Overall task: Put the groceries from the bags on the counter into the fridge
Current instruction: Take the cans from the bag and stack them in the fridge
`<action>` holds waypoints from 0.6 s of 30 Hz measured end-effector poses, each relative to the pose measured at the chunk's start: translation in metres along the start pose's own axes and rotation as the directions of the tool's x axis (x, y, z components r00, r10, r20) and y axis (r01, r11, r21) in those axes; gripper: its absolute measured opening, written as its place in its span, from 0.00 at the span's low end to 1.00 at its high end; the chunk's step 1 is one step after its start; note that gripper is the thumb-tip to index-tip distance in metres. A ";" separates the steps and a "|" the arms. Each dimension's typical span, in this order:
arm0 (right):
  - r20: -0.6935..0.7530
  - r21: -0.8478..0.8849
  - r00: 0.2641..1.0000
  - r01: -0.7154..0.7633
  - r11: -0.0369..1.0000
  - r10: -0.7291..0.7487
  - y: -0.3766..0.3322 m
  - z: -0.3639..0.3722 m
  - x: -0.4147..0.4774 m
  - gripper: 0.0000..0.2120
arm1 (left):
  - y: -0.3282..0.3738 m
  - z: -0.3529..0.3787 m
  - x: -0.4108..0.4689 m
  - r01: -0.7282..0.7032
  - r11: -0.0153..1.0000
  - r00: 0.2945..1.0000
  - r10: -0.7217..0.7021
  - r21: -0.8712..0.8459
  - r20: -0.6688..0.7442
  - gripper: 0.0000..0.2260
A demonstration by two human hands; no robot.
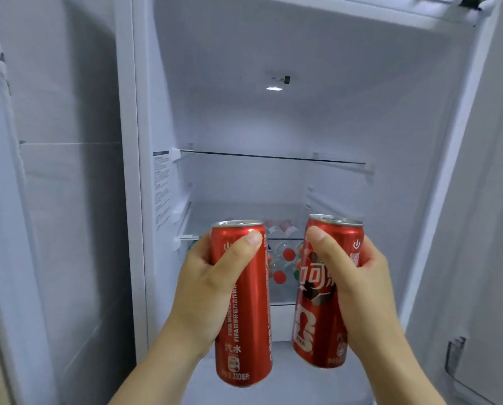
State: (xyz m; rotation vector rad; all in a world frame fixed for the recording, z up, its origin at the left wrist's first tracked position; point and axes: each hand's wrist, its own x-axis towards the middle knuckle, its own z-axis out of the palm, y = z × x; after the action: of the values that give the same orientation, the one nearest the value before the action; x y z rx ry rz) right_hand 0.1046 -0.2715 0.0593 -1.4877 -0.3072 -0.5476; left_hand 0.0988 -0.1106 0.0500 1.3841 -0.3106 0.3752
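Observation:
I face the open fridge, its white inside lit from the back wall. My left hand grips a tall red cola can upright, thumb across its upper front. My right hand holds a second red cola can, tilted slightly, its top leaning right. Both cans hang side by side in front of the lower shelves, a narrow gap between them. The bags and the counter are out of view.
A glass shelf spans the fridge at mid height, bare on top. Lower down, several bottles with red caps lie behind the cans. The left door and right door with a bin stand open.

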 end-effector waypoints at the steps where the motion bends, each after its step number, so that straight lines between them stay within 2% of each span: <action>1: -0.002 0.003 1.000 -0.001 1.000 0.001 0.004 0.004 0.008 0.16 | -0.003 -0.002 0.009 0.000 1.000 1.000 0.000 0.001 -0.004 0.23; 5: -0.010 0.021 1.000 -0.006 1.000 0.006 0.025 0.015 0.042 0.17 | -0.013 -0.009 0.041 -0.008 1.000 1.000 0.008 0.010 -0.015 0.21; 13: 0.015 0.024 1.000 0.022 0.999 -0.023 0.050 0.027 0.105 0.21 | -0.030 -0.002 0.099 -0.052 0.996 0.989 0.062 0.078 -0.136 0.25; 18: 0.001 0.032 0.999 0.034 0.999 -0.034 0.069 0.026 0.139 0.21 | -0.044 0.012 0.133 -0.086 0.990 0.978 0.106 0.115 -0.179 0.20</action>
State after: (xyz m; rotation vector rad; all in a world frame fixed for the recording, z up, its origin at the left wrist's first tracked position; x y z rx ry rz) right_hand 0.2614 -0.2678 0.0746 -1.4540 -0.3413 -0.5660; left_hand 0.2382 -0.1185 0.0691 1.4304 -0.2064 0.6041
